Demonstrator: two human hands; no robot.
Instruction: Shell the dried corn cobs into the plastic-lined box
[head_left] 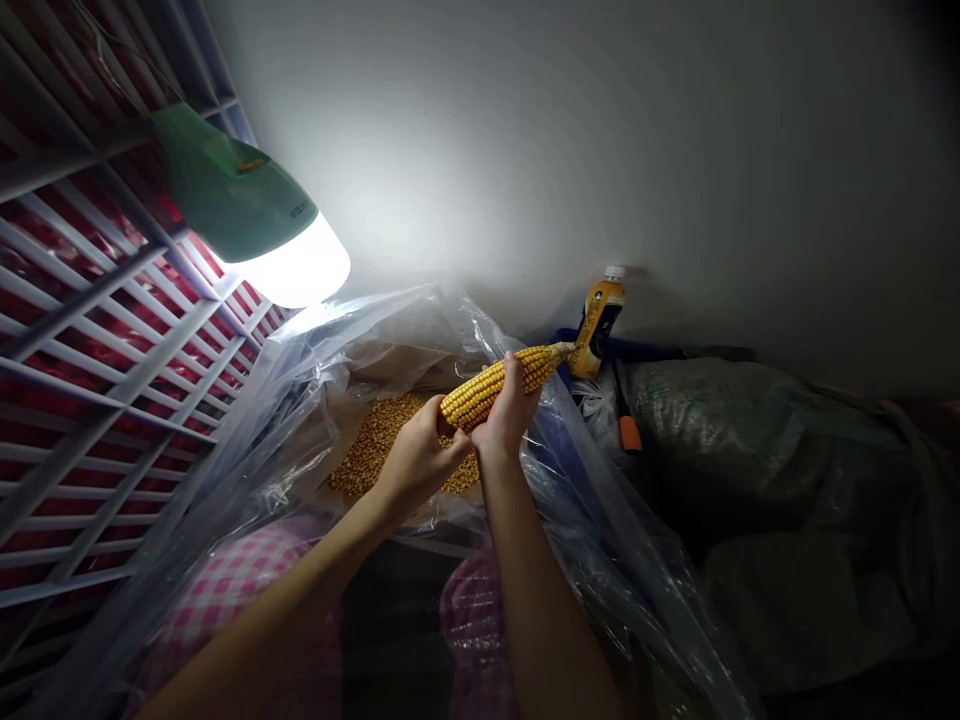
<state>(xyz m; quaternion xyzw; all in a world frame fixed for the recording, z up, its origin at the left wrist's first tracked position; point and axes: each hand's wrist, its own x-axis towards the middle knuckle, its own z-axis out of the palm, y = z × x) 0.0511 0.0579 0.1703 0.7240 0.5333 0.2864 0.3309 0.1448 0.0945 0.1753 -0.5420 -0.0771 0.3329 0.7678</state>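
Observation:
Both my hands hold a dried yellow corn cob [499, 382] above a pile of loose corn kernels [375, 445]. My left hand [416, 460] is shut around the cob's lower end, and my right hand [510, 405] grips it further along, towards the stalk end. The thin stalk stub points up and right. The kernels lie on brown paper or sacking [397, 355], lined with clear plastic sheeting [292, 400] that is bunched around them.
A glowing green-and-white lamp [277, 230] hangs at upper left beside a white slatted rack [97, 340] with red behind it. A yellow-labelled bottle [598, 325] stands by the wall [570, 150]. Bulging sacks [735, 440] fill the right. Pink gingham cloth [232, 590] lies below.

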